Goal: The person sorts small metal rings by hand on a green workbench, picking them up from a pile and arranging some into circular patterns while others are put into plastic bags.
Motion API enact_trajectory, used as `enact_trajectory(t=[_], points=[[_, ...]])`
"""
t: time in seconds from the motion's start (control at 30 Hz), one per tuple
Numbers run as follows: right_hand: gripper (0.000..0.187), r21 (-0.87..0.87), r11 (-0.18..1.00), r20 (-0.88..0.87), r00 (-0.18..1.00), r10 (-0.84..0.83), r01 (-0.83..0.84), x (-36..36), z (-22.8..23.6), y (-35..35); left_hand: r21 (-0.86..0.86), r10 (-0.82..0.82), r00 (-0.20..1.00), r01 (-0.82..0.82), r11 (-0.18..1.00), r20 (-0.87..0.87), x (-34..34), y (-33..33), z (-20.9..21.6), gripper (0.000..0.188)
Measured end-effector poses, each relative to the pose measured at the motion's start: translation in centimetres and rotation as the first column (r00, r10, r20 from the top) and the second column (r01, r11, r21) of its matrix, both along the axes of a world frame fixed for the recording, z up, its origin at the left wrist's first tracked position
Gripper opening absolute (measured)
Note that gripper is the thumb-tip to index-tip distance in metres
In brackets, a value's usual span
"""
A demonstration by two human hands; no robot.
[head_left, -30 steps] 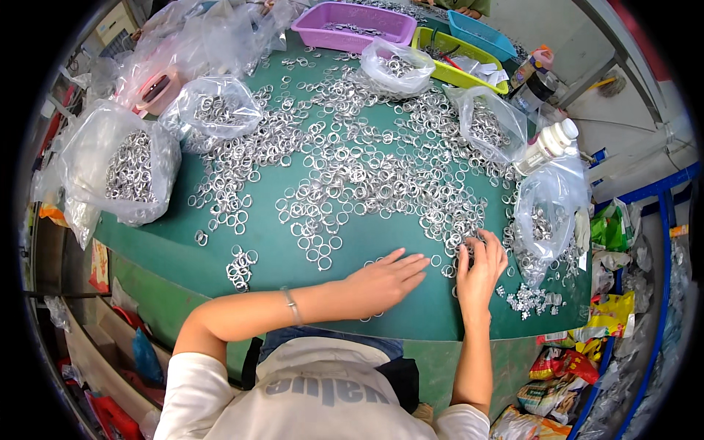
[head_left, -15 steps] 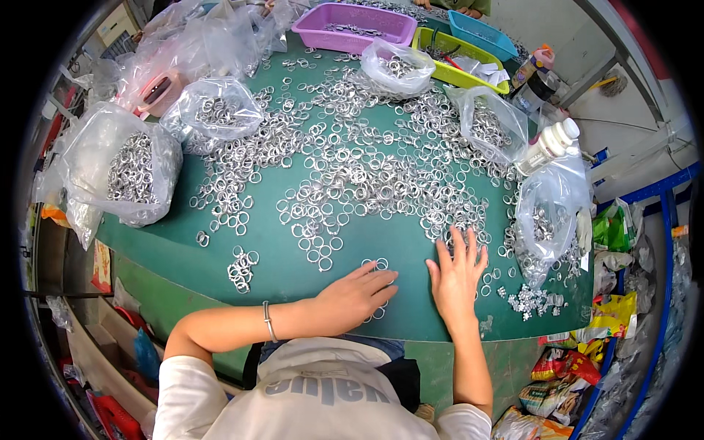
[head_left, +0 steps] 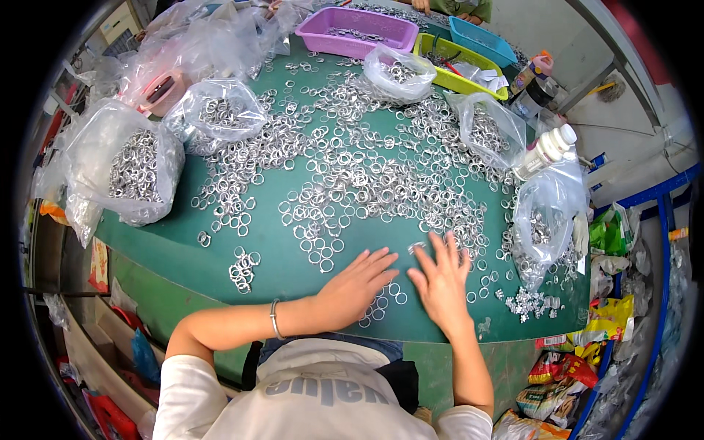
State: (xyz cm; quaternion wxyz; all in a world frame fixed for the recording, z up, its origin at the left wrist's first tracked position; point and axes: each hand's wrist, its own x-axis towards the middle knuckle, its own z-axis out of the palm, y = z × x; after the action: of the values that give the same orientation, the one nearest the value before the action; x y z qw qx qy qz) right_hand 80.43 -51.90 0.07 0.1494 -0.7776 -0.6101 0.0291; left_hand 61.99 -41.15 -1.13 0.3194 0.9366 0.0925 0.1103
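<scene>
Loose silver metal rings [head_left: 367, 183] lie spread across a green tabletop [head_left: 176, 264]. Near the front edge, my left hand [head_left: 353, 290] is held low, its fingers stretched toward the right. Several rings [head_left: 378, 306] lie beside and partly under it. My right hand [head_left: 442, 287] is open, with fingers apart and pointing away from me, at the near side of the main spread. By its index finger is a small blurred cluster of rings [head_left: 416, 248]; I cannot tell whether the finger touches it. A separate little pile of rings [head_left: 243, 269] sits to the left.
Clear plastic bags of rings stand at the left [head_left: 139, 165] and right [head_left: 543, 220]. Purple [head_left: 357, 33], yellow-green [head_left: 462, 77] and blue [head_left: 482, 40] baskets line the far side. A white bottle [head_left: 546, 152] leans at right. Another person's hand [head_left: 420, 6] shows beyond the baskets.
My right hand has drawn back from the ring spread and moved left, toward my left hand. More rings now show between my hands, and a small cluster is by my right index finger.
</scene>
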Motion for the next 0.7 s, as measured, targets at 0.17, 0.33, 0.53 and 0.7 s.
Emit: enact_trajectory(t=[0.17, 0.33, 0.53, 0.7], points=[[0.033, 0.122, 0.992, -0.117, 0.993, -0.025, 0.039, 1.4, -0.4, 0.5, 0.151, -0.019, 1.000, 0.019, 0.988, 0.001, 2.9, 2.9, 0.7, 0.064], [0.036, 0.075, 0.985, 0.145, 0.976, -0.164, 0.155, 2.8, -1.6, 2.4, 0.261, -0.266, 0.960, 0.279, 0.924, -0.087, 6.0, 3.0, -0.8, 0.062], [0.044, -0.082, 0.986, -0.032, 0.989, 0.142, -0.144, -0.2, -1.1, 2.0, 0.378, 0.018, 1.000, -0.016, 0.926, 0.000, 3.0, 6.8, -1.3, 0.051], [0.040, 0.093, 0.979, -0.221, 0.955, 0.198, -0.182, 0.2, -0.4, 2.7, 0.260, 0.128, 0.981, -0.162, 0.952, 0.144, 2.1, 6.8, -0.9, 0.040]])
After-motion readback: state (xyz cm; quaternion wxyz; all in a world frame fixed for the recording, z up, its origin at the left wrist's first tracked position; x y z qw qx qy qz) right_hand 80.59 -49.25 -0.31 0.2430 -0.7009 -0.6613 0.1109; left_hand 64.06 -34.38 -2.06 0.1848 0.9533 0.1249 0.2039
